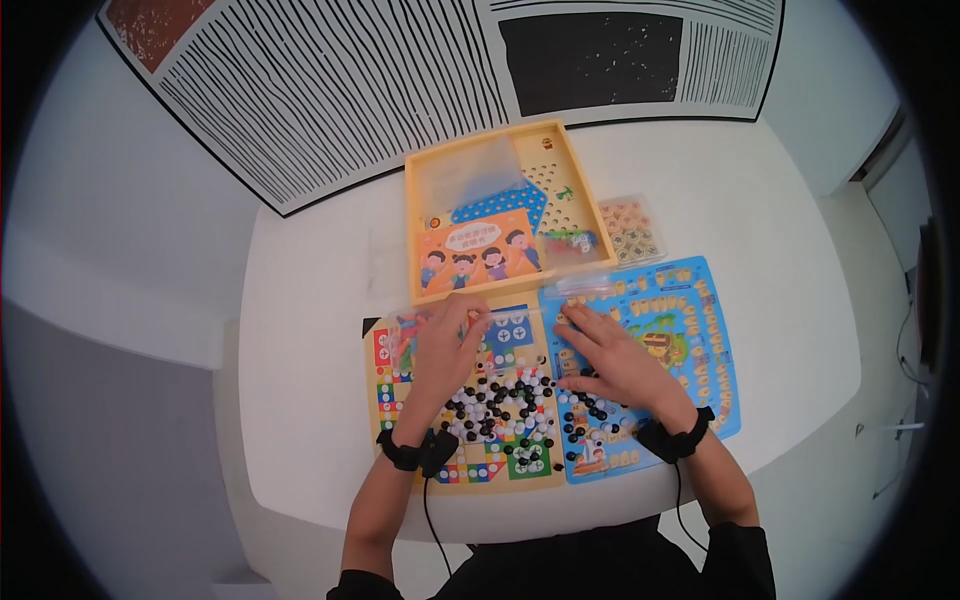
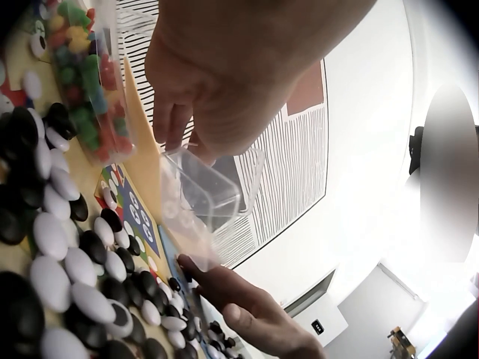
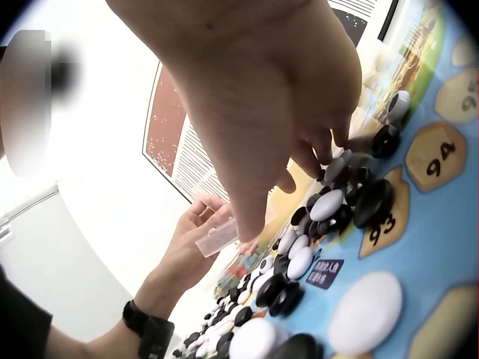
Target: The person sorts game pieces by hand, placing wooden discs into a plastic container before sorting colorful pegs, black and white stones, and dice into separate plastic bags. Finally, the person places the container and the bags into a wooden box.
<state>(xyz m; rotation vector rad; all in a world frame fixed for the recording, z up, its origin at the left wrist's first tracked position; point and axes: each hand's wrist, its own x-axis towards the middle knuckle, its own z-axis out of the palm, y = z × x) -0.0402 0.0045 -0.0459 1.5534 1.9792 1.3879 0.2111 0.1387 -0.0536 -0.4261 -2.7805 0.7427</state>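
My left hand [image 1: 447, 340] holds a small clear plastic box [image 2: 200, 200] by its rim, with the fingers curled around the edge from above, and the box hangs just over the yellow square game board [image 1: 462, 400] that lies in front of me on the white table [image 1: 780, 330]. In the left wrist view the box looks tilted, with its open side turned away from my palm; I cannot tell if something is inside it. My right hand [image 1: 612, 352] rests with the fingers spread and almost straight on the blue game board with numbered yellow fields [image 1: 690, 340], and it grips nothing; the fingertips [image 3: 340, 138] touch some of the round black and white stones [image 1: 500, 400]. These stones lie in a loose heap across the place where the two boards meet, most of them on the yellow board, a smaller group on the blue one near my right wrist. Just beside my left hand, on the yellow board, lies a clear packet with small coloured pieces [image 2: 86, 82]. Further from me stands an open wooden tray [image 1: 507, 210] with an orange booklet [image 1: 478, 252] inside, and to its right a small clear case of yellowish tiles [image 1: 628, 228].
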